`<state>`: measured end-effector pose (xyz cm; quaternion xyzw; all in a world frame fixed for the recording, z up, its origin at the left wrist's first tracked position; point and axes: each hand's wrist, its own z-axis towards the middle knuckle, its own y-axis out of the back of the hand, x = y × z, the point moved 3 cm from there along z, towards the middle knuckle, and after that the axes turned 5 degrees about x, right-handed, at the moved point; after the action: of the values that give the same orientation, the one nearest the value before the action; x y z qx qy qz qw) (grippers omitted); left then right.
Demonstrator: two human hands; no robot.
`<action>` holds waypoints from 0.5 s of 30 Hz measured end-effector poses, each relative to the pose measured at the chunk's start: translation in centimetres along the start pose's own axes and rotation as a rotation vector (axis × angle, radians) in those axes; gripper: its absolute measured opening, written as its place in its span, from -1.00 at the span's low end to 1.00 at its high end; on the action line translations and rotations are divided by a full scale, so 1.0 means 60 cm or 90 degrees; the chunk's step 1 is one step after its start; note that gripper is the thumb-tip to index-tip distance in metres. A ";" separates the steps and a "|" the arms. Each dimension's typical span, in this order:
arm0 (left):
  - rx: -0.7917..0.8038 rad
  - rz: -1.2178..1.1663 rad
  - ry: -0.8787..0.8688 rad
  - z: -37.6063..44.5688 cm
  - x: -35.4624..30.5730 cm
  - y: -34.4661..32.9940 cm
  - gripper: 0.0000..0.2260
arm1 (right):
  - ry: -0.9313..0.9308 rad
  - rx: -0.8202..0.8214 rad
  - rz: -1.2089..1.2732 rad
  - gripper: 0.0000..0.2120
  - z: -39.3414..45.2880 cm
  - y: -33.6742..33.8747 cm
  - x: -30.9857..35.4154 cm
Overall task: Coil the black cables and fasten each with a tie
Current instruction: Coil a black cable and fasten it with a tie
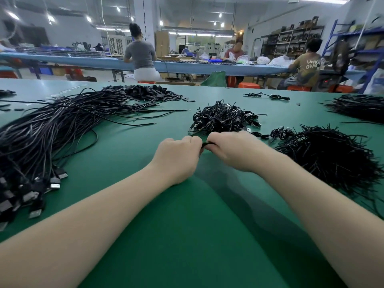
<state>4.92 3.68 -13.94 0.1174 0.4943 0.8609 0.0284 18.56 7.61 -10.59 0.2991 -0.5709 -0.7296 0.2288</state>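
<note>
Cables fill the left side of the green bench: a long loose bundle of uncoiled black cables sweeps from the near left edge, where its flat plugs lie, out toward the far edge. Behind it, near the far edge, sits a heap of small black flat pieces; what they are cannot be told.

Toward the middle of the bench, both hands meet, knuckles up. The left hand is clenched, fingers curled under, gripping one end of a short black cable piece that shows only in the gap between the two hands. The right hand is curled round the other end of it; the fingertips are hidden, so whether a tie is in the grip cannot be told. Both forearms rest on the bench.

Just beyond the hands lies a pile of coiled cables. Near the right edge spreads a bristling mass of thin black ties, with another dark heap farther back.
</note>
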 end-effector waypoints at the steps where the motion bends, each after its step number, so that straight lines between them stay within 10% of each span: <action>1: 0.005 -0.055 0.042 -0.001 0.008 -0.008 -0.85 | -0.023 0.021 0.045 -0.71 0.001 0.015 -0.013; 5: 0.069 -0.307 0.206 -0.001 0.043 -0.028 -0.71 | -0.198 0.095 0.193 -0.33 -0.007 0.088 -0.090; 15: 0.062 -0.283 0.193 -0.001 0.035 -0.028 -0.69 | -0.212 0.432 0.052 -0.74 -0.086 0.037 -0.116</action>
<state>2.77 4.84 -15.06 -0.1230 0.5475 0.8164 0.1362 27.10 8.18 -8.10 0.2123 -0.8206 -0.5283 0.0496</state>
